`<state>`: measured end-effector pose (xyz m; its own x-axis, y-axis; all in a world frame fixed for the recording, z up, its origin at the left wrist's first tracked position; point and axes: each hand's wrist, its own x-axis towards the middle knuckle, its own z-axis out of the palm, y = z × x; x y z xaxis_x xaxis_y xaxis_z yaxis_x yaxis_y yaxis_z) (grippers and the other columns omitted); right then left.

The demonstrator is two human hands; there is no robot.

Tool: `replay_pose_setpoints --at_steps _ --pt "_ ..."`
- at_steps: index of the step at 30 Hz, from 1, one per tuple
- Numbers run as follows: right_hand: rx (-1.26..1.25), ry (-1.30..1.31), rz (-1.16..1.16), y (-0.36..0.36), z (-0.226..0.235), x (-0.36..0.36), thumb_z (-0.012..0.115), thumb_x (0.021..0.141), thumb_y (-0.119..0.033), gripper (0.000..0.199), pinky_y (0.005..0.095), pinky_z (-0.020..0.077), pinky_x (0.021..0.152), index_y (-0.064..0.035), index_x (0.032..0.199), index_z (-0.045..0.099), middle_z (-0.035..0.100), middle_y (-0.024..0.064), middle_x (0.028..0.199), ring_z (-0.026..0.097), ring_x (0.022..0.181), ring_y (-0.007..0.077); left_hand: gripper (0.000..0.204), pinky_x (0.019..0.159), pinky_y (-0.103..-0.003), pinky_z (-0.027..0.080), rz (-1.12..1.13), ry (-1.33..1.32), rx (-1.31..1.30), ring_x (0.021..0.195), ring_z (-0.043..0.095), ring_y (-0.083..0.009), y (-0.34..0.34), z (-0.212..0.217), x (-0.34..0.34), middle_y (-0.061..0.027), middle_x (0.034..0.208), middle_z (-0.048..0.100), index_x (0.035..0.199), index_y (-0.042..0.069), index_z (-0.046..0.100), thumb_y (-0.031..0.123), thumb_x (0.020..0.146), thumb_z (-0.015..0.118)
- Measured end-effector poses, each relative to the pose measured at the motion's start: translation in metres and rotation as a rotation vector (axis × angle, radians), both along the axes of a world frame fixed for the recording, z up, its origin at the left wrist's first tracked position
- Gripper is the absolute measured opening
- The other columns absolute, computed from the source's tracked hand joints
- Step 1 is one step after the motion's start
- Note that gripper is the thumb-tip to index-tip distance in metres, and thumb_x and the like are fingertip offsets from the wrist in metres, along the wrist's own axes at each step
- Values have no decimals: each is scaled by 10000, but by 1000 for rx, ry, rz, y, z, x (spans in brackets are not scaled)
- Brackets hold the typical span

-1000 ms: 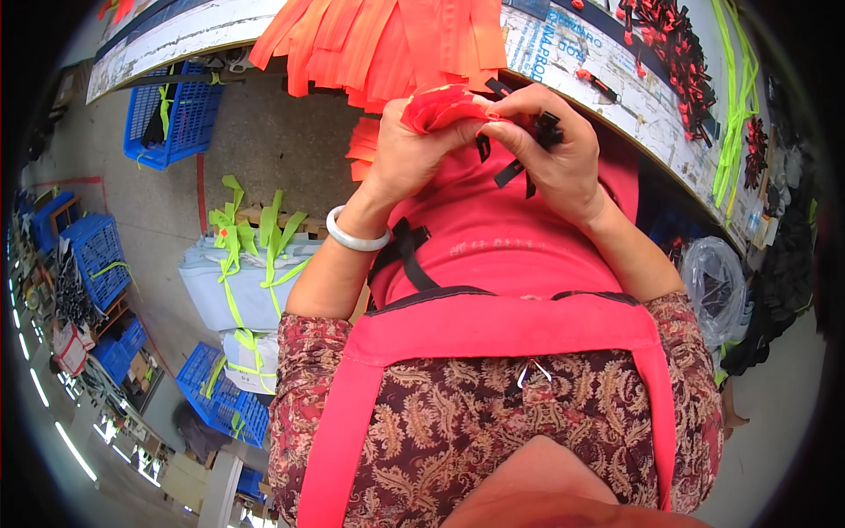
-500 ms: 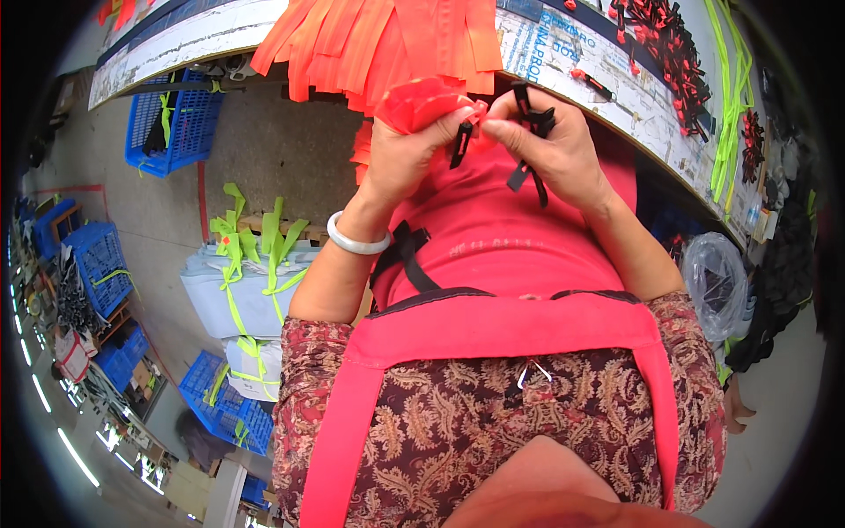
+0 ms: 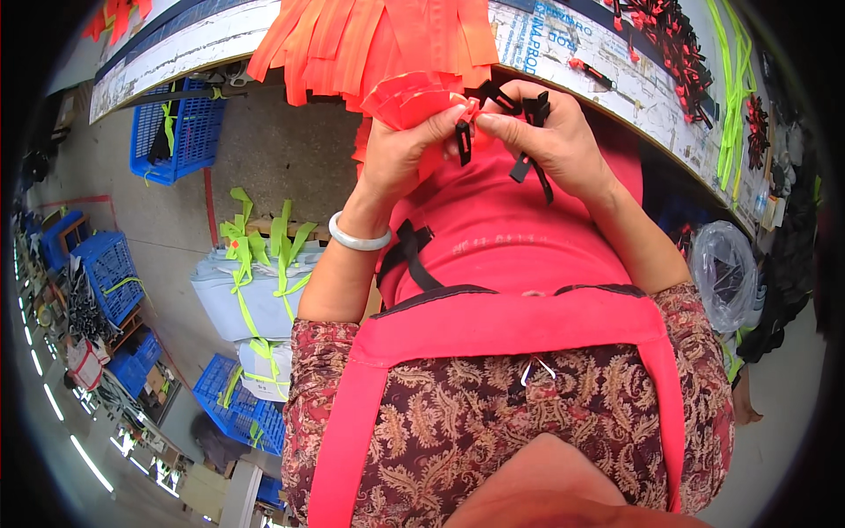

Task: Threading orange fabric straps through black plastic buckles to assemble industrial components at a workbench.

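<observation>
My left hand (image 3: pixel 396 154) is closed round a fanned bundle of bright orange strips (image 3: pixel 407 99), with its thumb pressed on their ends. A narrow black slotted piece (image 3: pixel 464 143) hangs beside that thumb. My right hand (image 3: pixel 559 145) pinches an orange end between thumb and forefinger, close to the left fingertips. Several more black pieces (image 3: pixel 533 110) stick out from the right fingers and palm; they look like small plastic buckle parts, though their exact kind is unclear. Both hands are in front of the red apron (image 3: pixel 519 255), by the table's near edge.
A pile of long orange strips (image 3: pixel 378 44) hangs over the edge of the worn white table (image 3: pixel 563 53). Black-and-red small parts (image 3: pixel 678 62) and yellow-green cords (image 3: pixel 732 106) lie at right. Blue crates (image 3: pixel 180 132) and tied grey-blue bundles (image 3: pixel 246 290) stand on the floor at left.
The black pieces in my right hand have turned and shifted, and that hand has tilted slightly. My left hand still grips the orange strips. The whole view has shifted a little.
</observation>
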<state>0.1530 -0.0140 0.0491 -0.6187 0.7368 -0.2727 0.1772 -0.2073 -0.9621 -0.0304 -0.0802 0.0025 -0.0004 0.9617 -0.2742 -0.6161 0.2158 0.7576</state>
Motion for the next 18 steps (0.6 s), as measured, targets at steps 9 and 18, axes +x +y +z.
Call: replay_pose_setpoints --at_steps 9,18 --pt "-115 38 1 3 -7 -1 673 879 -219 178 173 332 535 -48 889 626 522 -51 675 442 590 17 146 552 -227 491 -21 55 16 659 618 -106 2 -4 -1 -58 840 686 983 -9 673 54 852 682" --pt "34 181 -155 -16 -11 -10 690 868 -106 159 214 470 658 18 962 655 633 9 864 561 734 52 107 588 -213 470 -78 455 232 655 585 -76 -2 3 -3 -31 802 659 952 -3 686 16 847 676"
